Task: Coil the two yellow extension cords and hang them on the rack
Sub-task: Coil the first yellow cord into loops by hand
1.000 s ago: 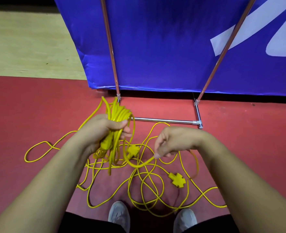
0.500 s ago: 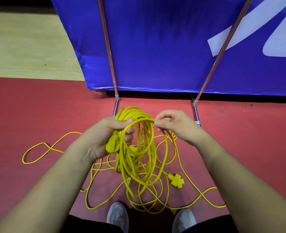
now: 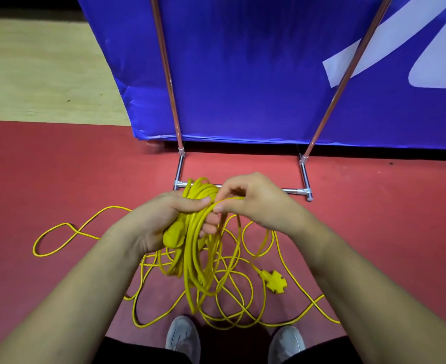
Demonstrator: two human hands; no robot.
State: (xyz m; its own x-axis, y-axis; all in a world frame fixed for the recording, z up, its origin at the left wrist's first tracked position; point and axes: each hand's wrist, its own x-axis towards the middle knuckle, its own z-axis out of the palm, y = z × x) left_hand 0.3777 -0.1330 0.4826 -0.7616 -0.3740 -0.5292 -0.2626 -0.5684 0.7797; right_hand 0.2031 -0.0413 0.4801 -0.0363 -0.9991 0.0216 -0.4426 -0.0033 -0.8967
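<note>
Yellow loop joins the coil (image 3: 198, 258) clenched in your left hand (image 3: 161, 219) as your right hand (image 3: 253, 198), lower a second ago, pinches a strand just beside that grip; slack cord (image 3: 271, 281) below awaits coiling.

Right hand (image 3: 253, 203) brought new loop onto coil (image 3: 198, 232), touching left hand (image 3: 164, 219).

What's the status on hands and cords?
Left hand grips coiled yellow extension cord. Right hand pinches a strand onto it. Loose yellow cord tangled on red floor.

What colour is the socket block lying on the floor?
The socket block is yellow, clearest in the head view.
</note>
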